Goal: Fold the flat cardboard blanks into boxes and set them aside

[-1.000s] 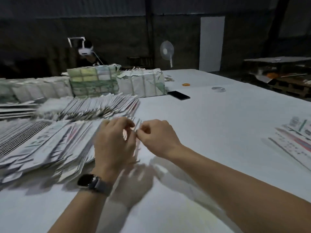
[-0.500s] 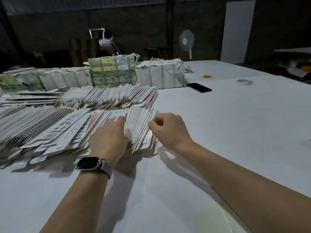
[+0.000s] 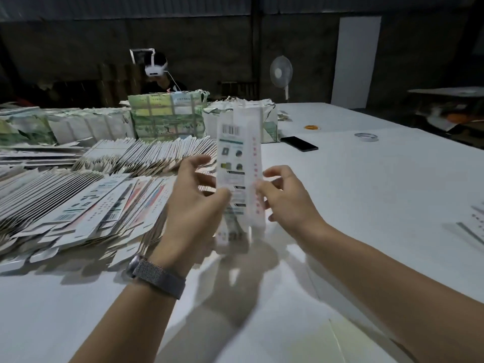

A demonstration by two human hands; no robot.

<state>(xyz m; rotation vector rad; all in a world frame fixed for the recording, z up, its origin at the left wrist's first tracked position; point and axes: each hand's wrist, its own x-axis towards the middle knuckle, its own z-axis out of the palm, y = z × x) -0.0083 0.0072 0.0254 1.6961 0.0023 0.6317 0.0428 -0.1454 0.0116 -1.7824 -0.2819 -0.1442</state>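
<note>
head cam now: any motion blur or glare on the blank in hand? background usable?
Head view: the held blank is sharp at its barcode end, smeared toward its lower end; both the left hand and right hand are slightly soft. Head view: the table is bright with hard shadows under the arms, no blown glare; the back wall is dark and murky, with wide-angle bowing.

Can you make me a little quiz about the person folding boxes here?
1. True or false: both hands, left hand and right hand, hold the cardboard blank upright above the table.
2. Which lies nearest the black phone? A) tape roll B) wristwatch C) standing fan
3. Fill in: the fanned piles of flat blanks lie on the person's ____ side.

Key: 1 true; 2 A; 3 left.
</note>
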